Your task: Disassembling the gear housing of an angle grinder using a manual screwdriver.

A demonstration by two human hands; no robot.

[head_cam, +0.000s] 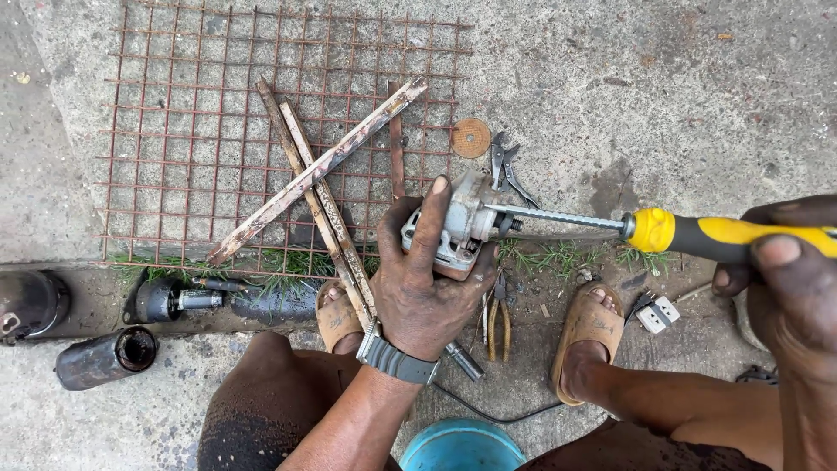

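A: Where is the workpiece?

B: The grey metal gear housing (458,228) is held above the ground, between the person's two sandalled feet. The left hand (418,279) is wrapped around it, fingers clamped over its top and side. The right hand (789,288) is clenched on the yellow-and-black handle of the screwdriver (663,228), whose shaft runs level into the housing's right face.

A: How should it handle?

B: It looks like cast metal: rigid, fairly heavy for its bulk, and probably greasy, so slip is a risk. The body is the place to grip, as the left hand does, clear of the face where the screwdriver tip enters. The tip itself is hidden, so I cannot tell what it is seated in.

A: Obstructions?

B: Several. Rusty steel mesh (200,96) lies ahead with flat metal bars (323,166) crossed on it. A worn cutting disc (471,138) and a pair of pliers (506,166) lie just beyond the housing; more pliers (497,318) lie below it. Dark cylindrical casings (105,358) lie to the left, a white socket block (658,314) by the right foot, and a blue bucket (462,447) stands between the knees.
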